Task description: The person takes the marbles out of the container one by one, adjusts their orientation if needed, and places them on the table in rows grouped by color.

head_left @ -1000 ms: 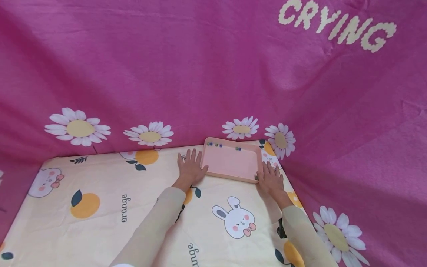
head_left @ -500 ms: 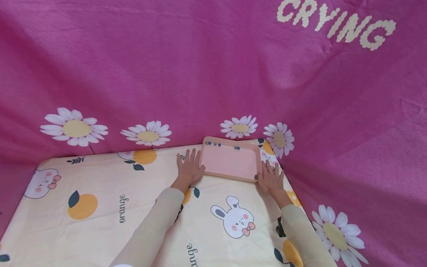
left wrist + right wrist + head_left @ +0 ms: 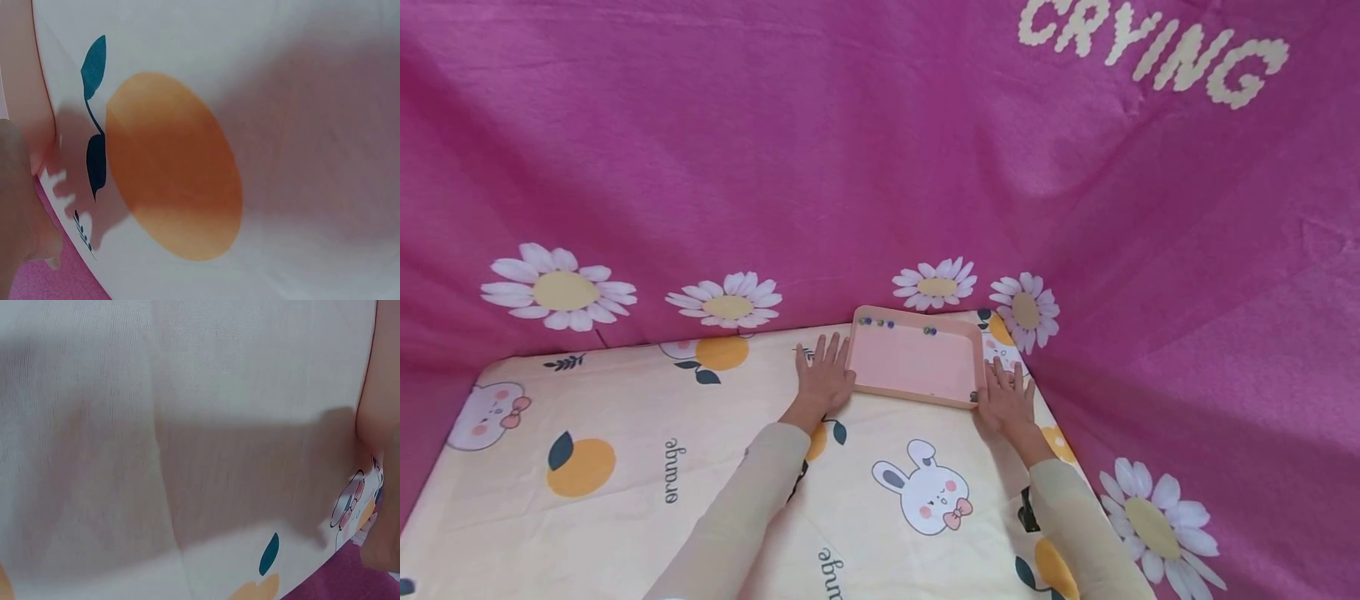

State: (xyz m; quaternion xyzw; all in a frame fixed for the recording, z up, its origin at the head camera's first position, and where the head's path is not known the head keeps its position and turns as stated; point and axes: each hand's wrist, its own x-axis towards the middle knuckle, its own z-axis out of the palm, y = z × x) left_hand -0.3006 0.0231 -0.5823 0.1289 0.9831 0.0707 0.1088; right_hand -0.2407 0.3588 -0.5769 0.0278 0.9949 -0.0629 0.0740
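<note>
One pink tray [image 3: 917, 365] lies at 12 o'clock from you, by the far edge of the bench [image 3: 625, 533], with small green and blue balls [image 3: 881, 322] inside from 10 to 1 o'clock and a dark bit [image 3: 973, 397] at 4. Your left hand [image 3: 824, 382] is at its 9 o'clock side, your right hand [image 3: 1007, 404] at its 4 o'clock corner, both released and spread.

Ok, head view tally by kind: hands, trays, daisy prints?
Hands (left hand, right hand): 2
Tray: 1
Daisy prints: 5
Total: 8
Beads in the tray left out: too small for a sure count.
</note>
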